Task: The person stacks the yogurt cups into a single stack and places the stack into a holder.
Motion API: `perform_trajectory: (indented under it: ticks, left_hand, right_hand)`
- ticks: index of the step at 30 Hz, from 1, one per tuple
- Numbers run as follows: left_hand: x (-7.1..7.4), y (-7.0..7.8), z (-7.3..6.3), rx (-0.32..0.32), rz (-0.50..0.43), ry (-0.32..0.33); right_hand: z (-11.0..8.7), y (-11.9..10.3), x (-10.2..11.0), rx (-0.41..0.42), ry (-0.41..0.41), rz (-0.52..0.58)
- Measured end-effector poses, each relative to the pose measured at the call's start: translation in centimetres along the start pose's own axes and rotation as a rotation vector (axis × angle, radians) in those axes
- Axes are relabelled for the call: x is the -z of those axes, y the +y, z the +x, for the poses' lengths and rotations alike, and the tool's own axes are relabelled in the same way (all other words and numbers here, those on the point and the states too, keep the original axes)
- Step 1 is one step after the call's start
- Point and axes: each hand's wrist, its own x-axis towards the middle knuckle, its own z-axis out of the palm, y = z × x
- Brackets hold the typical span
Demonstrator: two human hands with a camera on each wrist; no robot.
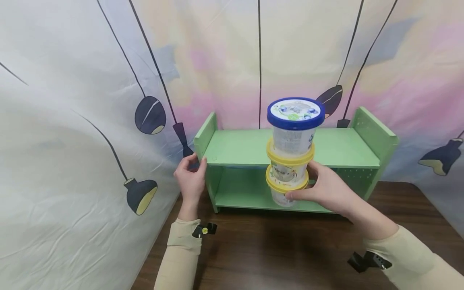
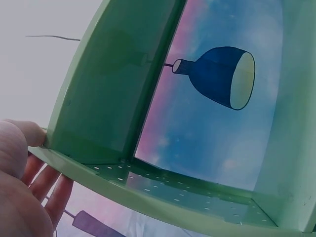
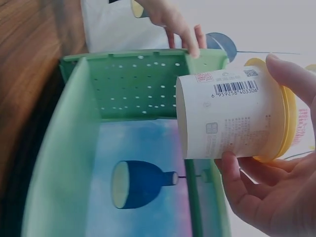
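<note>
A stack of three lidded plastic tubs is held upright in front of the green two-tier shelf (image 1: 235, 149). The top tub (image 1: 294, 139) has a blue lid with a printed label; the middle tub (image 1: 284, 171) and bottom tub (image 1: 280, 197) have yellow lids. My right hand (image 1: 328, 187) grips the bottom tub, thumb on its near side. Printed text and a barcode show on that tub (image 3: 232, 118) in the right wrist view. My left hand (image 1: 191, 183) holds the front edge of the shelf's left side panel (image 2: 64, 160), thumb on one face and fingers on the other.
The shelf stands on a dark brown wooden surface (image 1: 253, 249). Its side panels, perforated lower down, rise above the top board. A fabric backdrop (image 1: 224, 60) printed with hanging lamps closes off the back and left.
</note>
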Motion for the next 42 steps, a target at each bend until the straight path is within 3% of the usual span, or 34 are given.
perform_trajectory:
  ticks: [4,11,16,31,39,42]
  left_hand:
    - [0.1,-0.6,0.0,0.011,-0.006,0.004]
    - [-0.1,-3.8,0.2,0.019,0.028,0.016]
    - [0.1,-4.4,0.3,0.027,0.016,0.005]
    - [-0.1,-3.7,0.2,0.007,0.045,0.018]
    - [0.0,-0.1,-0.1,0.0,0.037,0.011]
    - [0.1,0.5,-0.2,0.001,0.04,0.008]
  right_hand:
    - [0.7,-1.1,1.1,0.012,-0.01,0.025]
    - [2.0,-2.9,3.1,0.026,-0.009,0.055]
    - [3.3,-3.4,3.9,0.029,0.015,0.062]
    - [6.4,-3.9,5.3,-0.041,0.093,0.018]
    - [7.9,-2.9,4.9,-0.044,0.11,0.025]
    - [8.2,-2.4,4.4,-0.041,0.117,0.045]
